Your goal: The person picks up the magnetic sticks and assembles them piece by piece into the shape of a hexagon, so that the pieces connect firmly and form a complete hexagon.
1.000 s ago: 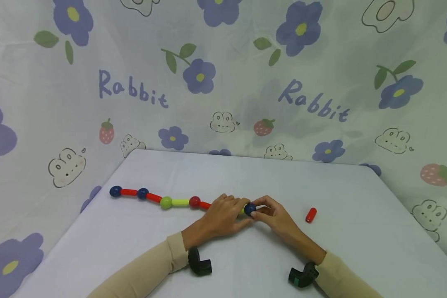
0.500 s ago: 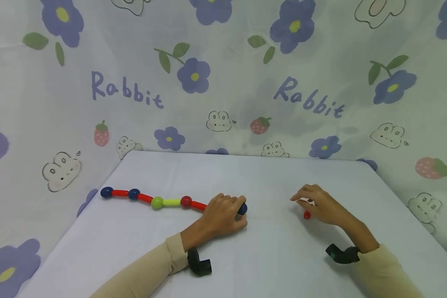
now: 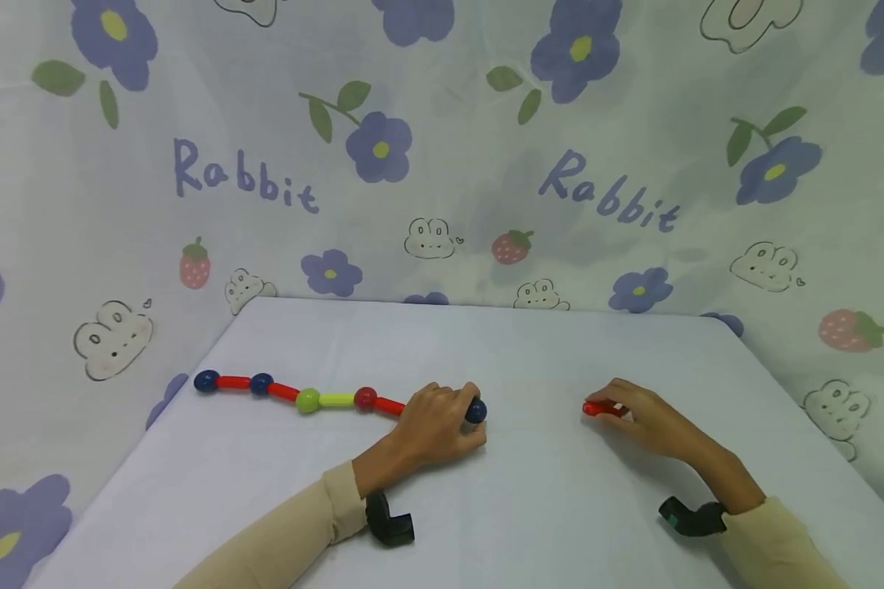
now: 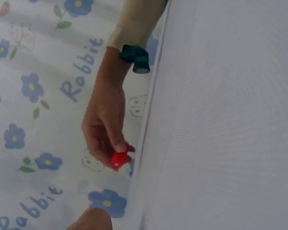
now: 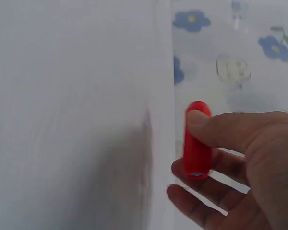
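A chain of coloured balls and short rods lies on the table, its left part ending in a dark blue ball (image 3: pixel 207 381). My left hand (image 3: pixel 435 425) grips the chain's right part, hiding the rod under the fingers. Just past those fingers, the end dark blue ball (image 3: pixel 475 411) shows between thumb and index finger. To the right and apart from the chain, my right hand (image 3: pixel 651 419) pinches a short red rod (image 5: pixel 198 148) between thumb and fingers. A small metallic spot shows at the rod's lower end in the right wrist view. The left wrist view also shows the red rod (image 4: pixel 119 159) in that hand.
The white table (image 3: pixel 545 499) spreads beneath both hands. A patterned cloth (image 3: pixel 479 164) with flowers and rabbits hangs behind and at the sides. A black device (image 3: pixel 389 521) is worn at the left wrist, another black device (image 3: pixel 692 518) at the right.
The right hand has left the end blue ball, moved right, and picked the red rod up from the table. The left hand keeps its grip on the chain.
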`<state>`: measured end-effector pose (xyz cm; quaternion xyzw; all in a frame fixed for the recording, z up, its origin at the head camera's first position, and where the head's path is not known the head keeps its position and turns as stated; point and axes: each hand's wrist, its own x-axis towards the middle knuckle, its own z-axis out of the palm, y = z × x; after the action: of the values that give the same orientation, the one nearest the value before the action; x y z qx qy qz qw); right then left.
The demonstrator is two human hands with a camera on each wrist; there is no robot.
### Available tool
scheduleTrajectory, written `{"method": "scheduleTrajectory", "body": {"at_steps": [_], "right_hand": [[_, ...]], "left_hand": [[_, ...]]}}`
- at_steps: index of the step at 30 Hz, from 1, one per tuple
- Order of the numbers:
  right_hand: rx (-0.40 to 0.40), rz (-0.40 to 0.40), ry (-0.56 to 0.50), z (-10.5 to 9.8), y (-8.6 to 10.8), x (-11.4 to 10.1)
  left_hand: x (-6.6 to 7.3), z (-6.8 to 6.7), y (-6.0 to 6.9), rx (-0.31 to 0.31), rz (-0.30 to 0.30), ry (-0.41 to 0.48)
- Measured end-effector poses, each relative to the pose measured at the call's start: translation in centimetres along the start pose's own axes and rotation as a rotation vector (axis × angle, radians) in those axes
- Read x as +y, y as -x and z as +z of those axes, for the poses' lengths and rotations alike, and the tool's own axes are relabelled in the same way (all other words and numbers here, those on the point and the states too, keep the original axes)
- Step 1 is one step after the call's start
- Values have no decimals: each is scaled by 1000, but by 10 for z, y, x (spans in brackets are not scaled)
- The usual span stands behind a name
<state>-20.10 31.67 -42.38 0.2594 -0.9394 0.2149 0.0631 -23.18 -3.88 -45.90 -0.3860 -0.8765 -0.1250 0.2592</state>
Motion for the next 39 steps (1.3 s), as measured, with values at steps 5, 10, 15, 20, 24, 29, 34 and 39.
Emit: {"method": "scheduleTrajectory", "body": {"at_steps": [5, 10, 15, 20, 24, 29, 34, 39], "right_hand": [[60, -36, -95, 15, -24, -33], [103, -170, -172, 32, -51, -61], [104, -278, -206, 48, -68, -72], [102, -302, -229, 57, -70, -74], [115, -320, -246, 63, -71, -76], [126, -343, -254, 66, -70, -76], [118, -311, -261, 66, -68, -77], [86, -284, -182, 69, -68, -79]], "left_hand": [[-1, -2, 1, -9, -12, 5], [0, -1, 2, -30, -21, 27], [-1, 1, 3, -14, -5, 29], [0, 1, 1, 10, 2, 38], [-1, 0, 2, 11, 4, 32], [-1, 1, 2, 8, 12, 28], [-1, 1, 2, 16, 33, 4], [-8, -16, -3, -138, 77, 44]]}}
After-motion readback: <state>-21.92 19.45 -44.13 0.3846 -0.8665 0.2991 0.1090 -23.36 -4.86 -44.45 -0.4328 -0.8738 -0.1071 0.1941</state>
